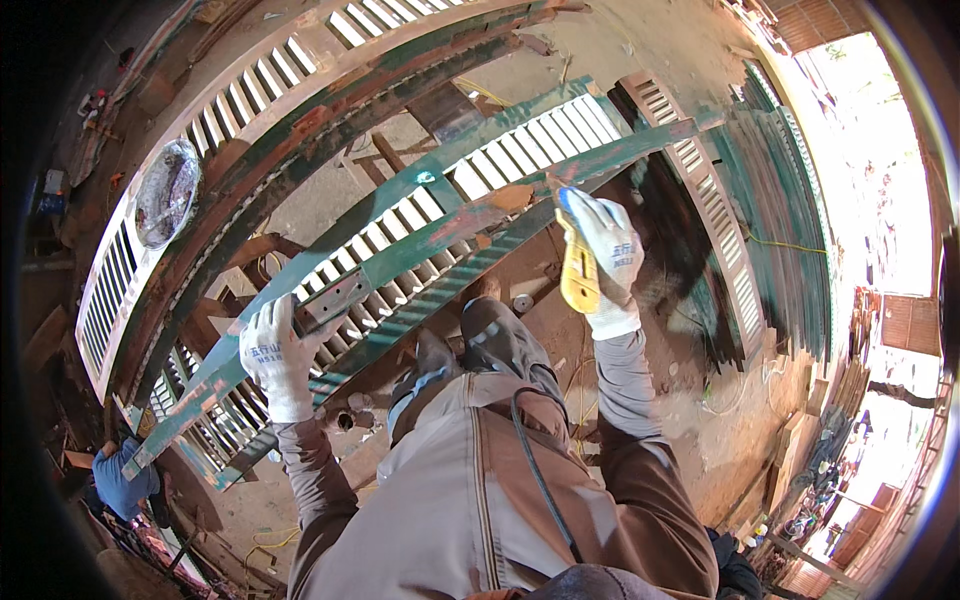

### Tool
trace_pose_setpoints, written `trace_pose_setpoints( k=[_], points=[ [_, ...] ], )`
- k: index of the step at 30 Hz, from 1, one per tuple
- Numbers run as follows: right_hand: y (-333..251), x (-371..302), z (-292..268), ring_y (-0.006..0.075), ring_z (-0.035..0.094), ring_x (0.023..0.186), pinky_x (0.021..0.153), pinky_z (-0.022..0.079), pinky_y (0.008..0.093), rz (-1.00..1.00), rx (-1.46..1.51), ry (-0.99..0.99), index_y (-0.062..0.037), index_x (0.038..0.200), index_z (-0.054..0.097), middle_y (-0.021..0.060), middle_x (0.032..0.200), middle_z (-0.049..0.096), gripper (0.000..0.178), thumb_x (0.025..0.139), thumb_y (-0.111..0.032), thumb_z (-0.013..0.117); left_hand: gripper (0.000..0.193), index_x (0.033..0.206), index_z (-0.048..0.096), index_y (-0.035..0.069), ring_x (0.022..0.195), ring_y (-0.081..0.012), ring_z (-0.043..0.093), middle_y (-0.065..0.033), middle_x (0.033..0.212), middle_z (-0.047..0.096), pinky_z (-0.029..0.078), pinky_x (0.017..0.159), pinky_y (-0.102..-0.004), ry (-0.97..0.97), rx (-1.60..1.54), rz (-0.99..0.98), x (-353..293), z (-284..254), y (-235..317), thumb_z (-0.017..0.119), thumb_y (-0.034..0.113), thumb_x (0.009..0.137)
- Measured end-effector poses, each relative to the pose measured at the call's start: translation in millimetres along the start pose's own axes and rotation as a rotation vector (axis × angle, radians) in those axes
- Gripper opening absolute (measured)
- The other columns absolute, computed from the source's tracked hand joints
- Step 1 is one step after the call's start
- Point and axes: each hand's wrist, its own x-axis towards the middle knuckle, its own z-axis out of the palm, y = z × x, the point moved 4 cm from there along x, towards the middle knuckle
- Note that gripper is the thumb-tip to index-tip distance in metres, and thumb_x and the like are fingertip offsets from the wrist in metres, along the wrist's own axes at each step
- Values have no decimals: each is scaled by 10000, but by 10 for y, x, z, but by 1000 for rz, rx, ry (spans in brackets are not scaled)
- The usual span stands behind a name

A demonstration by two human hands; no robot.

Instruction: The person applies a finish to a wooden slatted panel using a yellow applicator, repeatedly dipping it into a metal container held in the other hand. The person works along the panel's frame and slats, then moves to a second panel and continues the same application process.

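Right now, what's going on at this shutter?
A person in white work gloves stands over a long green louvred shutter that lies raised above the dirt floor. The left hand grips the shutter's frame by a metal hinge plate. The right hand holds a yellow-handled scraper, its tip against the frame where the green paint is worn. More shutters lean stacked at the right.

A joinery or restoration workshop, open to daylight on one side; old louvred shutters with peeling green paint lie across trestles; more shutters lean stacked against the wall; the bare dirt floor is strewn with offcuts and yellow cords; timber, probably planks, is piled at the right edge.
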Motion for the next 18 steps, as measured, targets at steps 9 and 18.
trace_pose_setpoints(
  k=[9,18],
  points=[
    [-847,-115,-118,224,666,1074,876,565,315,-117,305,-187,-123,1201,719,41,1245,693,391,822,-213,694,717,1085,703,61,903,-303,691,-109,979,712,523,791,-416,-70,21,-46,18,29,-34,863,583,620],
    [-381,74,1,243,653,1057,885,556,340,56,35,-171,-82,1227,676,73,1237,690,410,829,-176,646,658,1128,702,62,924,-300,676,-85,1003,704,513,792,-409,-99,1,-51,21,32,27,868,472,641]
  ],
)
